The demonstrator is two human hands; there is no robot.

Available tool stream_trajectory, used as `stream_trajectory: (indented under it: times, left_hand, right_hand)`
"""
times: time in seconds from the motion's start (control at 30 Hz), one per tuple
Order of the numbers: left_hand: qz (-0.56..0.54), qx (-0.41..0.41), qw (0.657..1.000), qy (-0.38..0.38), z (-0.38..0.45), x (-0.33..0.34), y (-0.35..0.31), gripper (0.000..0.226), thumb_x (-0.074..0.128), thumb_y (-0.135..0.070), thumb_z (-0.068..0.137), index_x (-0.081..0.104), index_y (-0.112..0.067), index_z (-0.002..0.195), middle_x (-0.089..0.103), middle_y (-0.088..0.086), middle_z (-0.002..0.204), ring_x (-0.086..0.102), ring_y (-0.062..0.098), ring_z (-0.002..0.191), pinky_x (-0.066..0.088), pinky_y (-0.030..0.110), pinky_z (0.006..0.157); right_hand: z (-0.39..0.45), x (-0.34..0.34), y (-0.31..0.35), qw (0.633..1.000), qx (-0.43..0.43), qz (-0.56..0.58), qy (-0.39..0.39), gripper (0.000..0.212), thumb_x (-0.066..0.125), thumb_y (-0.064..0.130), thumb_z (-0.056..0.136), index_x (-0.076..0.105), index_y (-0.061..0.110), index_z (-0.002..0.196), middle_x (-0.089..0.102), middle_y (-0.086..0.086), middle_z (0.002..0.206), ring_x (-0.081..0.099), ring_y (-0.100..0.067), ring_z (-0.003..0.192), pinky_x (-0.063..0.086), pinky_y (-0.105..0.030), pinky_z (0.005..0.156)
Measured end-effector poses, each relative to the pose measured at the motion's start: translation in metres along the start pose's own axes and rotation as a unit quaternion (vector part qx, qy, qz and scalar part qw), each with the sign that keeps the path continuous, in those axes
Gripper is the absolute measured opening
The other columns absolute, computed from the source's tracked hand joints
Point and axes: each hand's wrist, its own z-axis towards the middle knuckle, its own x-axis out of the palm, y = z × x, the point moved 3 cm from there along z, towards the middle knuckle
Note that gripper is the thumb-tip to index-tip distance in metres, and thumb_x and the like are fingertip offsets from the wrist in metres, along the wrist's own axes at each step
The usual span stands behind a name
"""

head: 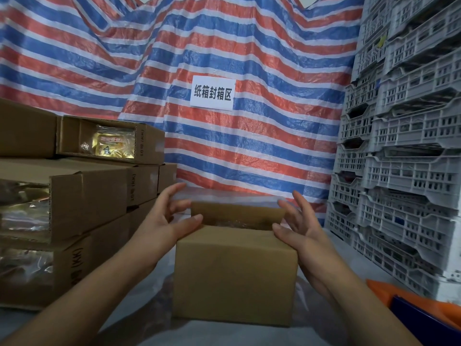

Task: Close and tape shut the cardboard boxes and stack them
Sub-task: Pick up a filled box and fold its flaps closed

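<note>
The closing step is in hand: the left hand [166, 221] and right hand [296, 228], fingers spread and gripping nothing, flank the cardboard box [234, 275], thumbs resting on its top edge. Its far flap [237, 212] stands upright, so I judge the next move must fold it down before taping.

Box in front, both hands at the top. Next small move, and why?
Probably fold the far flap down flat. The box is not yet closed: that flap stands up, with a gap showing contents behind the near flap. The left hand and right hand sit at the top corners, thumbs on the near flap, fingers spread.
</note>
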Motion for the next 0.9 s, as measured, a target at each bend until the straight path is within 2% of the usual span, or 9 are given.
stream_trajectory:
  times: [0.13, 0.27, 0.47, 0.57, 0.63, 0.7, 0.73, 0.8, 0.9]
  left_hand:
    - [0.075, 0.029, 0.997, 0.008, -0.004, 0.001, -0.006, 0.031, 0.068, -0.046, 0.065, 0.074, -0.041, 0.095, 0.071, -0.014, 0.098, 0.066, 0.002, 0.091, 0.051, 0.027, 0.077]
    - [0.083, 0.006, 0.996, 0.008, -0.002, 0.002, -0.005, 0.021, 0.066, -0.039, 0.075, 0.08, -0.024, 0.08, 0.074, -0.002, 0.087, 0.067, 0.008, 0.082, 0.047, 0.028, 0.074]
    - [0.149, 0.0, 0.989, 0.024, 0.0, 0.001, -0.01, 0.016, 0.068, -0.033, 0.083, 0.08, -0.024, 0.079, 0.075, -0.007, 0.087, 0.068, 0.006, 0.083, 0.049, 0.032, 0.081]
    - [0.295, 0.015, 0.954, 0.041, 0.004, 0.001, -0.028, 0.017, 0.067, -0.038, 0.087, 0.079, -0.029, 0.08, 0.074, -0.015, 0.083, 0.067, 0.005, 0.083, 0.053, 0.033, 0.083]
    - [0.394, 0.042, 0.916, 0.055, 0.005, 0.009, -0.043, 0.018, 0.062, -0.044, 0.09, 0.075, -0.035, 0.084, 0.07, -0.02, 0.081, 0.064, 0.0, 0.082, 0.055, 0.03, 0.08]
    - [0.432, 0.077, 0.896, 0.073, 0.002, 0.029, -0.057, 0.023, 0.054, -0.052, 0.091, 0.068, -0.039, 0.105, 0.063, -0.027, 0.1, 0.06, -0.003, 0.093, 0.051, 0.023, 0.08]
    - [0.447, 0.091, 0.886, 0.088, 0.0, 0.04, -0.061, 0.037, 0.051, -0.058, 0.09, 0.061, -0.039, 0.12, 0.057, -0.027, 0.112, 0.055, -0.003, 0.103, 0.046, 0.02, 0.083]
    - [0.481, 0.111, 0.859, 0.137, -0.004, 0.065, -0.064, 0.063, 0.044, -0.069, 0.087, 0.043, -0.038, 0.142, 0.049, -0.02, 0.137, 0.046, 0.004, 0.124, 0.04, 0.025, 0.094]
    - [0.535, 0.1, 0.809, 0.223, -0.009, 0.091, -0.06, 0.081, 0.035, -0.078, 0.084, 0.022, -0.037, 0.152, 0.03, -0.011, 0.157, 0.032, 0.011, 0.141, 0.032, 0.034, 0.107]
  right_hand:
    - [-0.002, 0.001, 0.005, 0.999, -0.029, -0.039, -0.005, 0.06, 0.071, 0.017, 0.079, 0.055, 0.031, 0.135, 0.075, 0.002, 0.112, 0.068, -0.015, 0.111, 0.05, -0.032, 0.094]
    - [-0.003, 0.0, 0.006, 0.996, -0.013, -0.089, -0.025, 0.026, 0.066, 0.008, 0.092, 0.07, 0.024, 0.112, 0.078, -0.001, 0.098, 0.071, -0.015, 0.103, 0.05, -0.029, 0.089]
    - [-0.005, 0.001, 0.006, 0.991, 0.0, -0.129, -0.045, 0.021, 0.062, 0.01, 0.096, 0.076, 0.026, 0.099, 0.078, 0.006, 0.094, 0.07, -0.011, 0.101, 0.052, -0.031, 0.091]
    - [-0.006, 0.002, 0.007, 0.989, -0.002, -0.14, -0.052, 0.023, 0.061, 0.01, 0.097, 0.076, 0.027, 0.096, 0.078, 0.009, 0.094, 0.069, -0.01, 0.099, 0.053, -0.032, 0.09]
    - [-0.006, 0.002, 0.007, 0.988, -0.001, -0.147, -0.054, 0.023, 0.061, 0.011, 0.097, 0.077, 0.027, 0.097, 0.078, 0.009, 0.094, 0.069, -0.011, 0.1, 0.053, -0.034, 0.092]
    - [-0.007, 0.002, 0.008, 0.987, 0.0, -0.149, -0.054, 0.022, 0.061, 0.012, 0.097, 0.077, 0.027, 0.097, 0.078, 0.01, 0.095, 0.069, -0.011, 0.1, 0.053, -0.034, 0.093]
    - [-0.007, 0.002, 0.008, 0.987, -0.002, -0.15, -0.052, 0.022, 0.061, 0.012, 0.097, 0.077, 0.027, 0.098, 0.077, 0.01, 0.095, 0.068, -0.01, 0.1, 0.053, -0.034, 0.093]
    - [-0.008, 0.002, 0.009, 0.987, -0.008, -0.155, -0.052, 0.021, 0.061, 0.014, 0.097, 0.077, 0.028, 0.097, 0.077, 0.01, 0.097, 0.068, -0.01, 0.1, 0.054, -0.033, 0.091]
    - [-0.009, 0.001, 0.01, 0.987, -0.015, -0.15, -0.053, 0.021, 0.062, 0.013, 0.096, 0.077, 0.027, 0.096, 0.077, 0.007, 0.098, 0.069, -0.013, 0.1, 0.056, -0.035, 0.09]
